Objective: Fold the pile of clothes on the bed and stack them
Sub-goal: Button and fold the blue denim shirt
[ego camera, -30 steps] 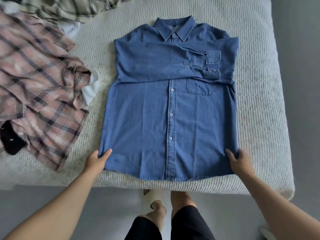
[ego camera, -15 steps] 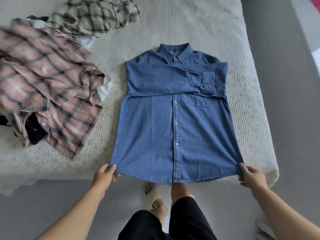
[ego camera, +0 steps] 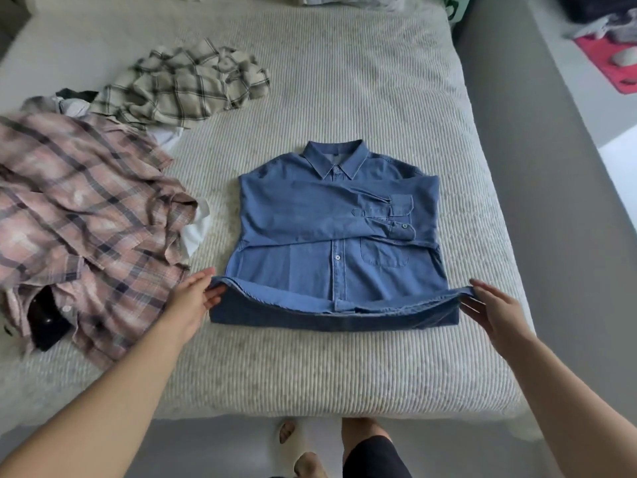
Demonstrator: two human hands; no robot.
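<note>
Clothes are what I am working on, and the one under my hands is a blue denim shirt (ego camera: 331,236) lying front-up in the middle of the bed (ego camera: 344,98), collar pointing away from me. Both of its sleeves are folded across the chest, their cuffs stacked near the chest pocket on my right. The bottom part of the shirt is turned up toward the collar, so the hem stands as a raised lip across the body with the lighter inside of the cloth showing beneath it.

My left hand (ego camera: 194,298) holds the left end of that lifted hem, the thumb on top and the fingers below it, pinching the cloth. My right hand (ego camera: 493,305) holds the right end; the fingers are fairly straight along the edge, with the corner of the hem between thumb and fingers.

To the left of the denim shirt, well apart from it, a pink plaid shirt (ego camera: 79,215) lies crumpled, with something black (ego camera: 44,319) showing at its near edge and a bit of white cloth (ego camera: 194,232) sticking out on its right. Behind it lies a rumpled cream plaid shirt (ego camera: 179,84). My feet, one in a pale slipper (ego camera: 293,439), show on the grey floor (ego camera: 224,443) below the bed's edge.
</note>
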